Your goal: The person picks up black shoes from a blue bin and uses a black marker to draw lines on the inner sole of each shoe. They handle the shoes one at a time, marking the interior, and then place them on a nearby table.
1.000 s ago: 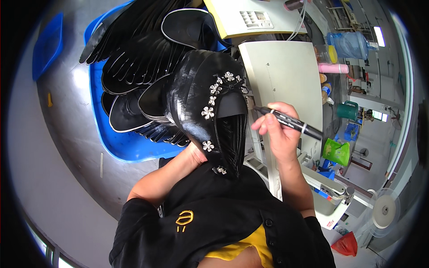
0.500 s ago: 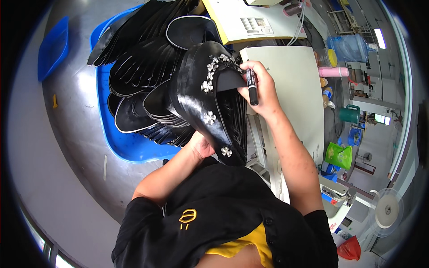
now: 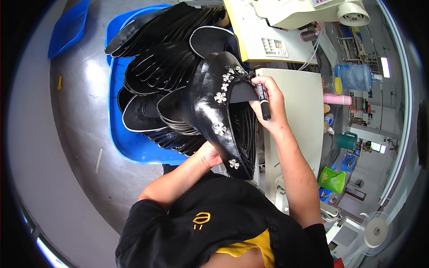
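Note:
A stack of glossy black shoe uppers (image 3: 206, 108) with silver flower ornaments is held up in front of my chest. My left hand (image 3: 210, 154) supports the stack from below at its near left side; its fingers are partly hidden beneath. Closed around a black marker pen (image 3: 264, 103) is my right hand (image 3: 273, 107), its thumb and fingertips also at the stack's right edge near the opening. The marker lies along the palm, its dark end pointing toward me. More black uppers (image 3: 156, 67) lie fanned in piles to the left.
A blue tray (image 3: 145, 155) holds the piles. A second blue tray (image 3: 67, 33) sits at the far left. On the right are a pale tabletop (image 3: 297, 129) and a sewing machine (image 3: 295, 12). Bottles, a pink tumbler (image 3: 337, 99) and a green bag (image 3: 331, 179) stand beyond.
The whole view has shifted, so the stack, trays and table appear further right and lower. More of the sewing machine shows. Both hands keep their hold.

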`<act>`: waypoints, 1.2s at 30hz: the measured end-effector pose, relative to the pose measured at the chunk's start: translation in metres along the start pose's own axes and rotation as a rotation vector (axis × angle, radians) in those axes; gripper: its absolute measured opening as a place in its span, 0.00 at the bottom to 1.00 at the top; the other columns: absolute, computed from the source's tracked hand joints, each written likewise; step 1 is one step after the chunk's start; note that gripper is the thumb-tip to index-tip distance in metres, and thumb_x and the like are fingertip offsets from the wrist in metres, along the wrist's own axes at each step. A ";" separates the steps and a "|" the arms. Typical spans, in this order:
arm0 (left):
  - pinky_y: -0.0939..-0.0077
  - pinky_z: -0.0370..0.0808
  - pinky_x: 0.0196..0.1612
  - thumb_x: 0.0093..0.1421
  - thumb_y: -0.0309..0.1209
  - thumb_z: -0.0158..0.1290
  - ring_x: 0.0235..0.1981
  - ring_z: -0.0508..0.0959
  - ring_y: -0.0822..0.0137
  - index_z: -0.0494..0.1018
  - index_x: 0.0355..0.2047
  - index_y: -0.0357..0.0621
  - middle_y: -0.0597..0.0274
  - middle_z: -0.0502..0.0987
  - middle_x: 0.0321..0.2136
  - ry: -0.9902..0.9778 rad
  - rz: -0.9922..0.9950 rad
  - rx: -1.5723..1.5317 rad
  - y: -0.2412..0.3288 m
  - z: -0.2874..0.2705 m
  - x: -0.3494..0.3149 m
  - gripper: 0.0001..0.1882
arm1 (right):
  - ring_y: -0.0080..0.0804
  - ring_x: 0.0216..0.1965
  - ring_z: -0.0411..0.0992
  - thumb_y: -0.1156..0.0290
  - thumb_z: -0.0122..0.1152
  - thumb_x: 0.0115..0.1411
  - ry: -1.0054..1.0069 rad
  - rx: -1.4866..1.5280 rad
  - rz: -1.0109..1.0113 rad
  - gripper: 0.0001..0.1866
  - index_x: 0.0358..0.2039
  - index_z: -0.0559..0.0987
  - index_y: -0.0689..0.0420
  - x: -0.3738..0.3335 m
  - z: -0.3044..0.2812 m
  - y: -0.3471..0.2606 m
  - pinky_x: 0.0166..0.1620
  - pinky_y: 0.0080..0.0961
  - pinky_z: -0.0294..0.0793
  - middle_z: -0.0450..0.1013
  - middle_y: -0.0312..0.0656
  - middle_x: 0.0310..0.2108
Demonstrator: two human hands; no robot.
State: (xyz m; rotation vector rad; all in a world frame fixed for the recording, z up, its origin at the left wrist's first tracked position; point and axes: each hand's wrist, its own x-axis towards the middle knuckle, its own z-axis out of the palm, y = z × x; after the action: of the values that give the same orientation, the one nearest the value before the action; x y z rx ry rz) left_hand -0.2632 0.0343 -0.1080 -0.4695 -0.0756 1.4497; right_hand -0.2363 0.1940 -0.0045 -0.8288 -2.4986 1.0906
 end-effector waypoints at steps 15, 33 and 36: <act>0.63 0.61 0.58 0.64 0.48 0.40 0.54 0.67 0.62 0.61 0.54 0.42 0.59 0.68 0.52 0.207 0.502 0.184 0.012 0.021 -0.054 0.26 | 0.22 0.36 0.65 0.80 0.62 0.48 0.221 0.363 0.200 0.27 0.48 0.63 0.59 -0.057 0.030 0.004 0.42 0.21 0.67 0.66 0.36 0.37; 0.59 0.71 0.51 0.61 0.40 0.46 0.45 0.74 0.60 0.70 0.46 0.40 0.57 0.75 0.43 0.193 0.341 -0.074 0.004 0.002 -0.050 0.19 | 0.24 0.41 0.68 0.76 0.60 0.53 0.806 0.003 0.340 0.20 0.46 0.67 0.59 -0.122 -0.120 0.067 0.45 0.19 0.67 0.69 0.40 0.41; 0.60 0.72 0.49 0.60 0.39 0.47 0.43 0.75 0.61 0.71 0.43 0.41 0.58 0.76 0.41 0.198 0.311 -0.087 0.004 0.005 -0.045 0.17 | 0.26 0.36 0.68 0.75 0.65 0.48 0.744 -0.442 0.485 0.23 0.45 0.68 0.59 -0.155 -0.174 0.191 0.38 0.24 0.70 0.69 0.37 0.37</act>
State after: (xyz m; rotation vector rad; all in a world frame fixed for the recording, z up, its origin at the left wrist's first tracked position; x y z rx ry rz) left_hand -0.2748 -0.0078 -0.0942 -0.7180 0.0974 1.7005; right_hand 0.0424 0.3039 -0.0350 -1.6573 -1.9338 0.2141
